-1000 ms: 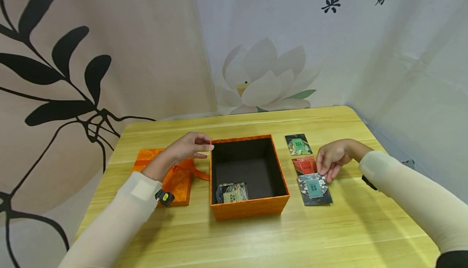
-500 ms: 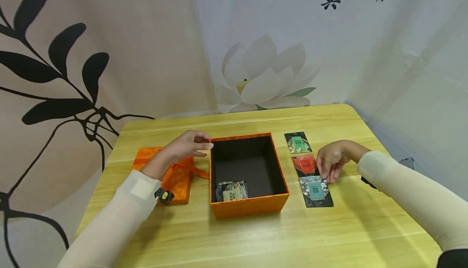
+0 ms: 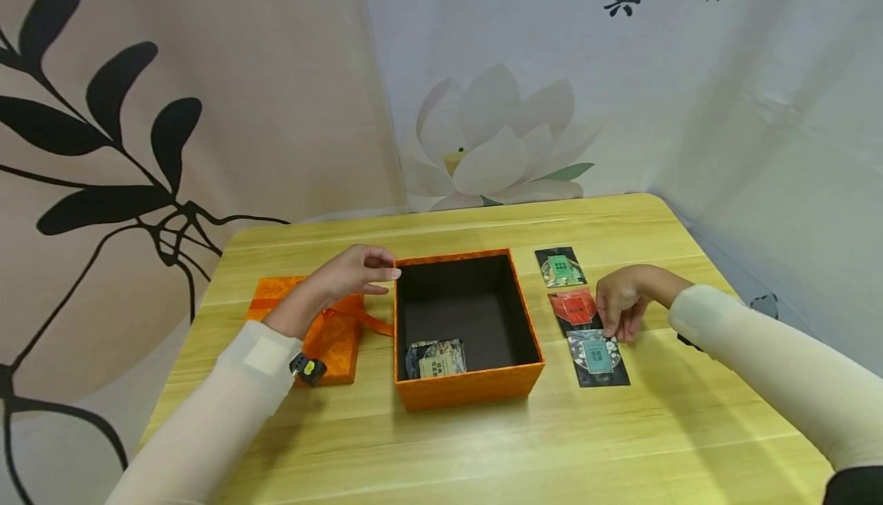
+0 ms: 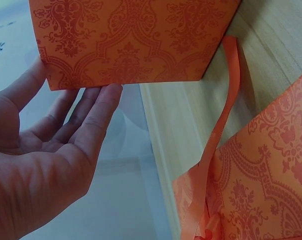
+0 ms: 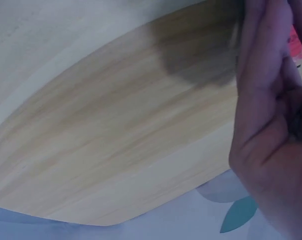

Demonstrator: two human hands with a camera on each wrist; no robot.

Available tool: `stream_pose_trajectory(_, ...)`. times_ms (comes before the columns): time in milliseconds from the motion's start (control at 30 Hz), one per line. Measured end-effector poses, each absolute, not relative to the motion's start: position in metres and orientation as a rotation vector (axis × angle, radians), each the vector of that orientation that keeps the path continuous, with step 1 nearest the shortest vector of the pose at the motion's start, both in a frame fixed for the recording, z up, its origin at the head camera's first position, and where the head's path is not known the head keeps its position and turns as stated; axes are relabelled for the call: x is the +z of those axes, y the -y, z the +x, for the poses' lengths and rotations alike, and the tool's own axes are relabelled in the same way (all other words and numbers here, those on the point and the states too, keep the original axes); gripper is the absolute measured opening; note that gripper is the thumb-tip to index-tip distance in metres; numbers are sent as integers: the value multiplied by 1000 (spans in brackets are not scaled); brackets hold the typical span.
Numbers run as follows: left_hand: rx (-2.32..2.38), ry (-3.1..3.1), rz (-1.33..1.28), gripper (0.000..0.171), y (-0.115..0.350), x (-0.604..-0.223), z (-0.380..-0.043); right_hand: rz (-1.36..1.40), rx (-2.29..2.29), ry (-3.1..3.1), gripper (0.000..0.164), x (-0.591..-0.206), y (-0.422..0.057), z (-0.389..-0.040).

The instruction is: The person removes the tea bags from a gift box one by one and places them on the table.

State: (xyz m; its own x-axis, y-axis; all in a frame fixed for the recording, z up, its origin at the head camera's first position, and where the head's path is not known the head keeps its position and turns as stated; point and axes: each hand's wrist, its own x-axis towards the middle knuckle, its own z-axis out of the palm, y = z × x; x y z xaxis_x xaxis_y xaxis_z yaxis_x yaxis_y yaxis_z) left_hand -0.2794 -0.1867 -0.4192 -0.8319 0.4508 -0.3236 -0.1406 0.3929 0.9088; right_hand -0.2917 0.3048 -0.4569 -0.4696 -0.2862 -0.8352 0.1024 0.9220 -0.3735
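Note:
In the head view an open-topped orange box (image 3: 471,388) with a dark inside stands mid-table. My left hand (image 3: 355,271) touches its far left corner, relaxed fingers and thumb on either side of it. The left wrist view shows that hand (image 4: 56,135) against the patterned box wall (image 4: 126,45). To the box's right, my right hand (image 3: 623,302) pinches the upper right corner of a dark flat sachet with a teal label (image 3: 597,358). Just beyond it lies a red-labelled sachet (image 3: 576,308), with a green-labelled sachet (image 3: 560,267) farther back. Dark patterned sachets (image 3: 436,359) lie in the box.
An orange lid (image 3: 338,352) with a ribbon (image 3: 372,324) lies left of the box, partly behind my left forearm. The wooden table (image 3: 476,459) ends at a printed curtain (image 3: 510,83) behind it.
The teal-labelled sachet has slid slightly right and toward me under my right hand, lining up with the red-labelled one. My left hand has stayed at the box corner.

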Motion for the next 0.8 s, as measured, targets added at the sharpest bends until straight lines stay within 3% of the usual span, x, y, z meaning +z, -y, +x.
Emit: stream_pose_trajectory(800,1454,-2114,256,47,186,-417,-279,-126,-719,-1878,30,-421,-316,-308)
